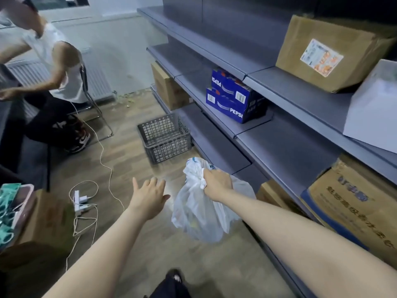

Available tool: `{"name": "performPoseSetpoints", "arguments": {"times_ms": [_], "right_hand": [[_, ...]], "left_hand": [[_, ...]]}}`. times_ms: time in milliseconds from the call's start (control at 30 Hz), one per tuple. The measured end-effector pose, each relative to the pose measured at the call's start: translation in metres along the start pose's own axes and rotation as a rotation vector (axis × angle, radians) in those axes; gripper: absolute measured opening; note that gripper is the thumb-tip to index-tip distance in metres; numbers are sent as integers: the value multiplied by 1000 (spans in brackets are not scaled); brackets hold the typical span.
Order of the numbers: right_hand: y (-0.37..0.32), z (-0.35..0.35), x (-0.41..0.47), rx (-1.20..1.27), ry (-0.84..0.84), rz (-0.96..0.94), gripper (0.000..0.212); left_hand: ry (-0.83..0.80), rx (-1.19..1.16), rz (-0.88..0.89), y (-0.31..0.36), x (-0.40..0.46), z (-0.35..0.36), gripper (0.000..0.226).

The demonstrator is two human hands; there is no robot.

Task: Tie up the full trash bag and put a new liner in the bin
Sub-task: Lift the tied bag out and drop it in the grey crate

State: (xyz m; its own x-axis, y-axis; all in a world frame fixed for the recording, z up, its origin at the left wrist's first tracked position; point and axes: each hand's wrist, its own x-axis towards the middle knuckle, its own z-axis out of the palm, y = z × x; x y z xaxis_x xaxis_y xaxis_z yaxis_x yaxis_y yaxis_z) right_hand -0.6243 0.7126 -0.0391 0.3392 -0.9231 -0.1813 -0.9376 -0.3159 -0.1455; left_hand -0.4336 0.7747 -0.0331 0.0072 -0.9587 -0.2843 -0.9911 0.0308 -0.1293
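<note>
light: dim indoors, brightest near the back wall (pixel 120 39), maybe a window
shadows: deep under the shelves (pixel 279 87)
blur: soft overall, left edge smeared
distortion: wide-angle bend at edges

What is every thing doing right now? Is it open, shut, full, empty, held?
trash bag: full, its neck bunched shut, hanging in the air
right hand: grip closed around the bag's neck
left hand: open, fingers spread, holding nothing
grey crate: on the floor, open on top, looks empty
Pepsi boxes: closed, stacked on a shelf
power strip: on the floor, with plugs in it
</note>
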Motion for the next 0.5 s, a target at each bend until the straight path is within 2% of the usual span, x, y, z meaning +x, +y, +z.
{"name": "performPoseSetpoints", "arguments": {"times_ms": [367, 500], "right_hand": [[-50, -27, 198, -35, -27, 126, 27], [-73, -40, 261, 1, 16, 178, 30]], "left_hand": [[88, 64, 127, -126, 191, -43, 38], [89, 75, 161, -175, 250, -58, 39]]}}
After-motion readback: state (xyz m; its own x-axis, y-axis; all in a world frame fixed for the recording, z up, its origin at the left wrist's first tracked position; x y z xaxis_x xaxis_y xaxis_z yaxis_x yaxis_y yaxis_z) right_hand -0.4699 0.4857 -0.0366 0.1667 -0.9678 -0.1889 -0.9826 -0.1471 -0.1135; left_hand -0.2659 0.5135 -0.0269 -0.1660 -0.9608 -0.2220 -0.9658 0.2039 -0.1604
